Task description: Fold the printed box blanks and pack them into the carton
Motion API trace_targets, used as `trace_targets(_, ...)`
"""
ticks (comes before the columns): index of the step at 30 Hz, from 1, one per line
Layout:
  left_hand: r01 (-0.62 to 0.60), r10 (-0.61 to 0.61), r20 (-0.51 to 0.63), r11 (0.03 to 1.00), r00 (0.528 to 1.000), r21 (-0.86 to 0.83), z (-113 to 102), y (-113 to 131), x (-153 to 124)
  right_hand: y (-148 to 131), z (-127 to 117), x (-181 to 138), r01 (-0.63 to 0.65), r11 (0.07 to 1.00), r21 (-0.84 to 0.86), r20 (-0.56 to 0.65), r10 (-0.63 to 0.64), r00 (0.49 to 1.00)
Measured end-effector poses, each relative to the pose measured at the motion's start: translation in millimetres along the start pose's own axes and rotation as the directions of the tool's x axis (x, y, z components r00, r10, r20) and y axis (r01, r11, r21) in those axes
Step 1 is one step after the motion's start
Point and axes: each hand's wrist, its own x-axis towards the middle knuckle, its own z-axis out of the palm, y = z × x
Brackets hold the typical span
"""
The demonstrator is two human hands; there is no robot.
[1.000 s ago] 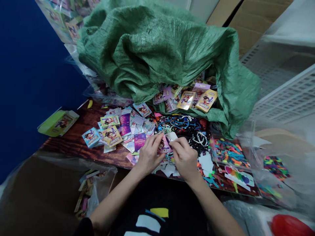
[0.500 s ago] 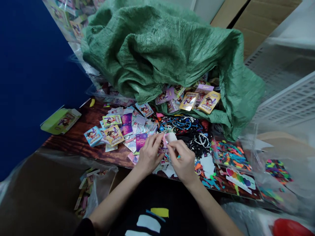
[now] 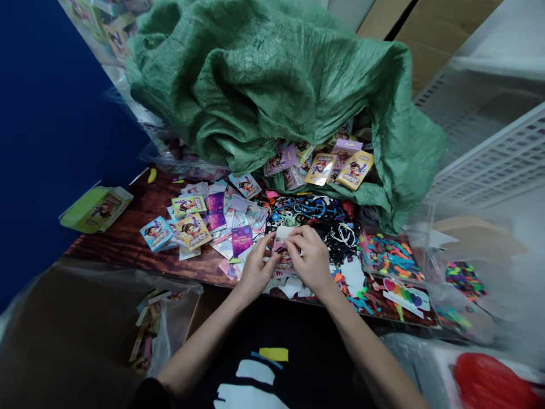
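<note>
A small pink printed card packet (image 3: pixel 283 257) is pinched between the left hand (image 3: pixel 255 270) and right hand (image 3: pixel 313 261); black cords (image 3: pixel 340 236) are heaped just beyond the grip.

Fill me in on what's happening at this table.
A person's left hand and right hand pinch a small pink packet between their fingers, just above the near edge of the wooden table. More packets lie spread on it and spill from the green sack behind. A tangle of cords lies just beyond the hands.
</note>
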Motion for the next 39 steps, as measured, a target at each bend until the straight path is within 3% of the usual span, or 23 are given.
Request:
trace_targets(2, 0.038, -0.036, 0.033, 0.997, 0.999, -0.06, -0.7, 2.1, -2.1, 7.2, -2.7, -1.2, -0.045, 0.994, 0.096, 0.006, 0.044, 0.999)
trace_targets(5, -0.009, 0.01, 0.017, 0.998, 1.0, -0.069, 0.2, 4.6, -3.4, 14.3, -7.8, -3.8, -0.117, 0.958, 0.262, 0.014, 0.117, 0.993)
trace_targets(9, -0.047, 0.05, 0.051, 0.997, 0.997, -0.069, 0.9, 4.3, -1.9, 19.5, -12.8, -9.7, -0.148, 0.92, 0.364, 0.027, 0.148, 0.989)
trace_targets(14, 0.079, -0.062, 0.126, 0.989, 0.99, -0.129, -2.3, 7.2, 1.8, 30.7, -10.9, -19.7, -0.239, 0.832, 0.501, -0.065, 0.312, 0.948)
trace_targets(16, 0.117, -0.094, 0.153, 0.983, 0.984, -0.145, -3.1, 7.7, 2.9, 34.1, -8.0, -23.9, -0.296, 0.777, 0.556, -0.015, 0.366, 0.931)
trace_targets(19, 0.12, -0.095, 0.177, 0.984, 0.98, -0.134, -3.8, 6.0, 2.9, 34.1, -4.3, -29.4, -0.356, 0.74, 0.571, 0.079, 0.382, 0.921)
trace_targets(27, 0.161, -0.124, 0.242, 0.977, 0.962, -0.14, -7.3, 4.3, 0.6, 30.2, -3.5, -31.0, -0.392, 0.729, 0.562, 0.041, 0.448, 0.893)
trace_targets(31, 0.195, -0.153, 0.201, 0.958, 0.968, -0.211, -6.7, 2.3, 1.7, 33.2, -10.6, -23.3, -0.339, 0.771, 0.54, 0.175, 0.292, 0.94)
trace_targets(33, 0.185, -0.146, 0.194, 0.961, 0.97, -0.206, -6.6, 1.6, 1.3, 33.9, -12.4, -20.6, -0.339, 0.757, 0.559, 0.241, 0.243, 0.94)
trace_targets(39, 0.158, -0.116, 0.247, 0.975, 0.962, -0.157, -9.6, 2.3, -0.6, 33.2, -5.6, -21.2, -0.451, 0.731, 0.513, 0.239, 0.382, 0.892)
